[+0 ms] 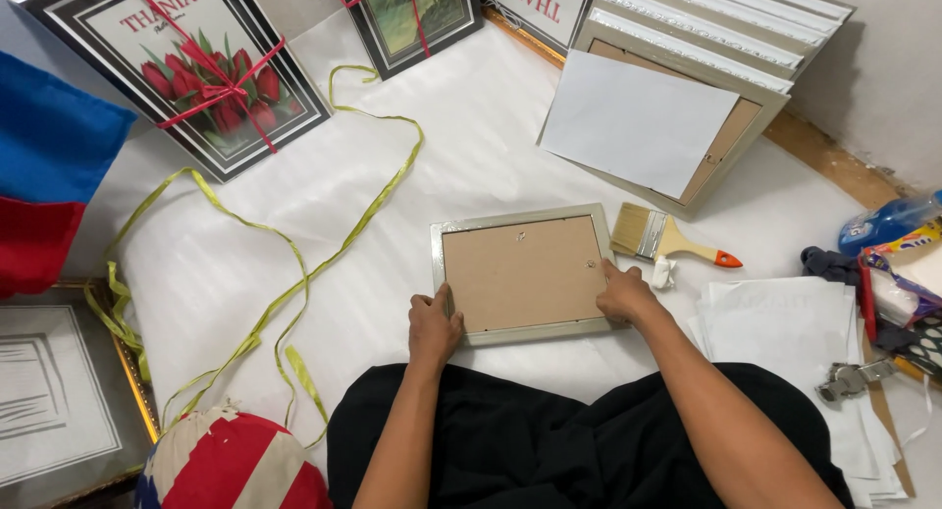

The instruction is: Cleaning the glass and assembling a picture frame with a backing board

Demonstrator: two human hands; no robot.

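Black cloth [549,440] over the person's lap fills the foreground; beyond it a silver-edged picture frame [522,273] lies face down on the white sheet [392,175], brown backing board up, long axis running left to right. Left hand [434,328] curls over the lower left corner and right hand [624,295] presses flat on the right edge. Judged from this, the backing is seated, while fastening and ribbon tying with the yellow ribbon [294,273], as on the tulip picture [196,67], remain; a paintbrush [672,239] lies just right.

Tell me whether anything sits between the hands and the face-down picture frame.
Nothing visible does. The left hand grips the picture frame at its lower left edge, and the right hand presses on its right side. The paintbrush lies apart, to the right.
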